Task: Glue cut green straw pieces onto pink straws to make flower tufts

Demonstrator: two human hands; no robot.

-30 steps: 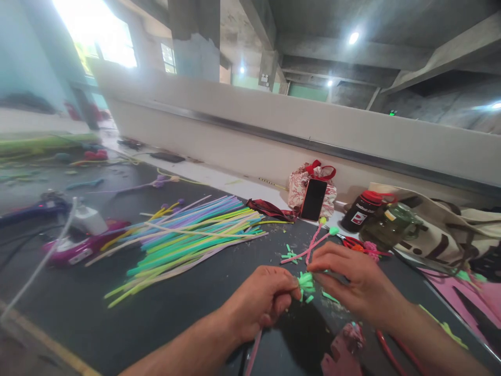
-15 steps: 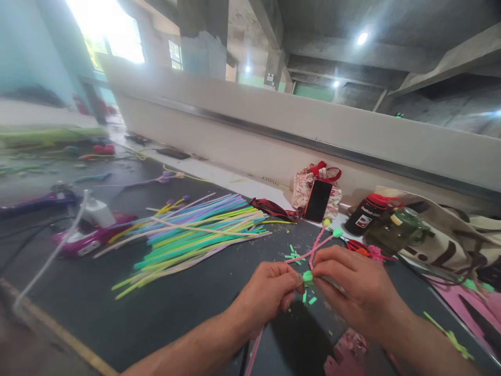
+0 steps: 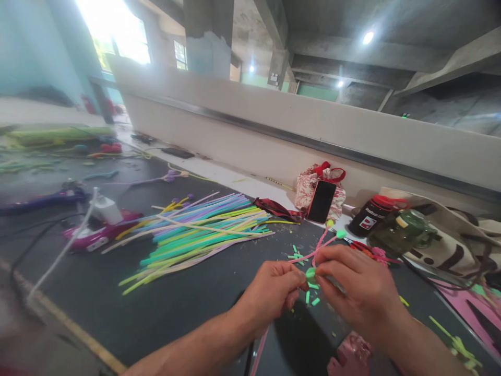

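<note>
Looking down from afar at my dark counter (image 3: 164, 308), I begin at the far left, where a pink glue gun (image 3: 96, 236) lies near the counter's yellow-lined edge (image 3: 70, 326). Just right of it, a fan of coloured sticks (image 3: 199, 230) in green, yellow, blue and lilac spreads flat, pointing towards the middle.

My left forearm comes in from the bottom centre and slants up to the right. My left hand (image 3: 274, 290) is curled, knuckles up, its thumb and forefinger pressed together on a small green piece (image 3: 310, 273). A pink stem (image 3: 259, 350) hangs below this hand. My right hand (image 3: 360, 292) enters from the lower right, its back to the camera, and its fingers (image 3: 326, 269) pinch the same green piece from the other side. The piece sits between the two hands, held just above the counter. Green scraps (image 3: 313, 300) lie on the counter right beneath it.

Behind my right knuckles, two pink green-tipped stems (image 3: 326, 241) angle upward. Further back a black phone (image 3: 321, 201) leans on a patterned pouch (image 3: 309, 185), then come a dark bottle (image 3: 370, 219), a green jar (image 3: 403, 230) and a canvas bag (image 3: 454, 235).

Bare counter lies open left of my left hand, between it and the sticks. The right side is crowded.
</note>
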